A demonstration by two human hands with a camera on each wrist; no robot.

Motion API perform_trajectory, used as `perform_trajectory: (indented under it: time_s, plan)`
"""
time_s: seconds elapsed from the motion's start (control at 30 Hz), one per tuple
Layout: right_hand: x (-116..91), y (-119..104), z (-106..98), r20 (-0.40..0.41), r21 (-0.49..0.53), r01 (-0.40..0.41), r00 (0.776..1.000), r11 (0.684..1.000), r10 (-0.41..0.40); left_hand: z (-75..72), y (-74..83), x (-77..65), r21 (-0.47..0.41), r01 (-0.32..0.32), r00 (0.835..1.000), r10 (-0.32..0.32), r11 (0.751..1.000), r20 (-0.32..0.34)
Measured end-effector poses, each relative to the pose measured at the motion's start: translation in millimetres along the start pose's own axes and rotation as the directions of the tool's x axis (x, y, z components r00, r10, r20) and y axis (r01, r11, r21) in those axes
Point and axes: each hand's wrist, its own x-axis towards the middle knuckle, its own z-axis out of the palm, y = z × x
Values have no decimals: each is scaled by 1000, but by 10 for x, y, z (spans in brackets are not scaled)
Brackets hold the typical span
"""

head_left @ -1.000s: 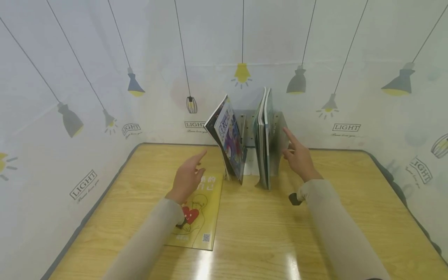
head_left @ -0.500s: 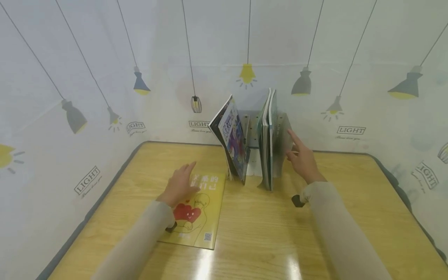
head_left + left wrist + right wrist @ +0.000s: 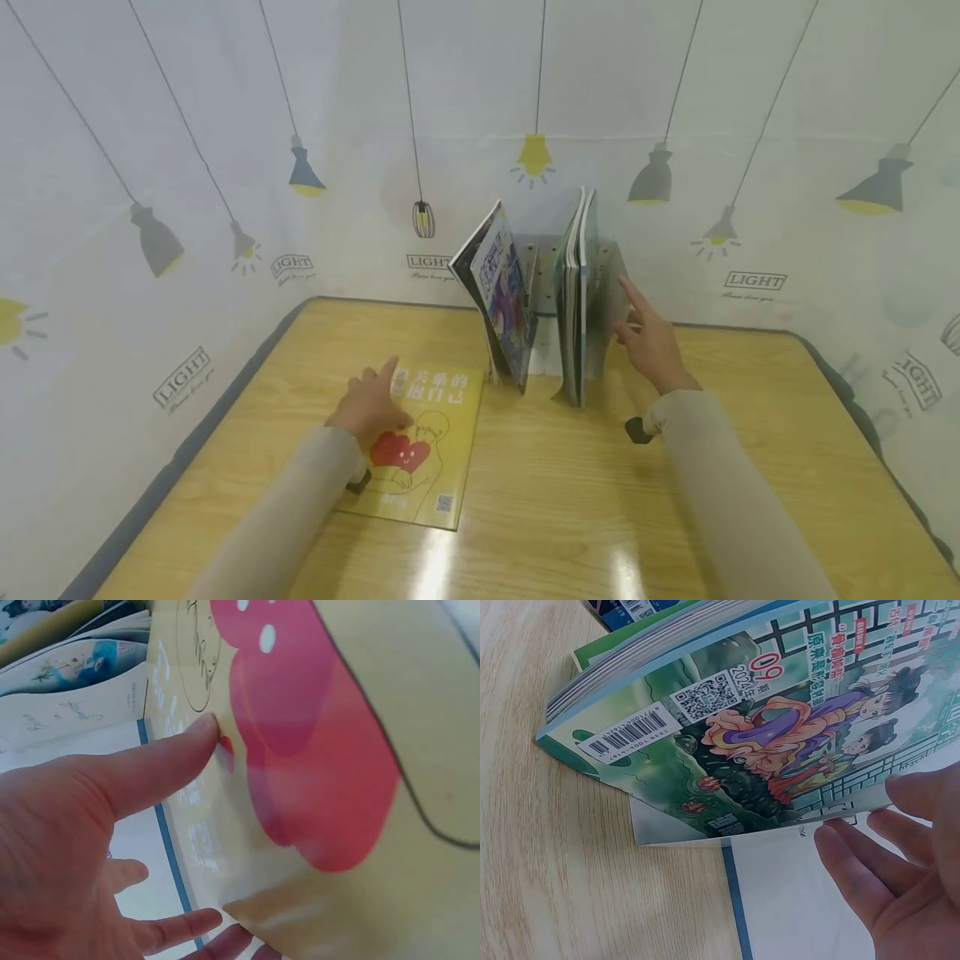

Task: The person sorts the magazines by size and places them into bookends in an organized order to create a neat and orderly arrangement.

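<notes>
A yellow picture book [image 3: 453,454], with a red heart on its cover, lies flat on the wooden table. My left hand [image 3: 367,406] is over its left part with fingers spread. Up close in the left wrist view, the thumb [image 3: 169,765] is at the cover and the other fingers are by the book's edge. A grey metal bookend [image 3: 606,333] stands at the back, and my right hand [image 3: 652,346] pinches its right plate. In the right wrist view the thumb [image 3: 922,793] and fingers [image 3: 855,874] lie on opposite sides of the plate's edge.
Inside the bookend several thin magazines [image 3: 572,308] stand upright on the right. A magazine with a purple cover picture [image 3: 506,300] leans at the left. Behind the table [image 3: 540,500] is a wall [image 3: 465,92] printed with hanging lamps.
My left hand has moved left and toward me over the yellow book, its fingers spreading. The right hand stays at the bookend's plate. The head view has shifted slightly.
</notes>
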Motion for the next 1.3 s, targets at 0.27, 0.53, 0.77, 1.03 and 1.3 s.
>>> perform_trajectory:
  time_s: [0.27, 0.53, 0.77, 1.03, 1.3]
  plan:
    - [3, -1, -9, -2, 0, -12, 1000, 1000, 12, -36, -23, 31, -34, 56, 998, -55, 998, 28]
    - [3, -25, -21, -8, -7, -4, 1000, 1000, 4, -24, -85, -19, -89, 49, 999, -48, 995, 10]
    - [-2, -22, -21, -12, -6, 2, 1000, 1000, -2, 12, -135, -25, -117, 12, 1000, -13, 993, -5]
    - [-14, -12, -15, -2, 10, -14, 1000, 1000, 14, -3, -116, -57, -117, -35, 999, 35, 993, -6]
    - [-19, -17, -13, -16, 8, -6, 1000, 1000, 6, 45, -104, -78, -240, 1, 1000, -2, 971, -5]
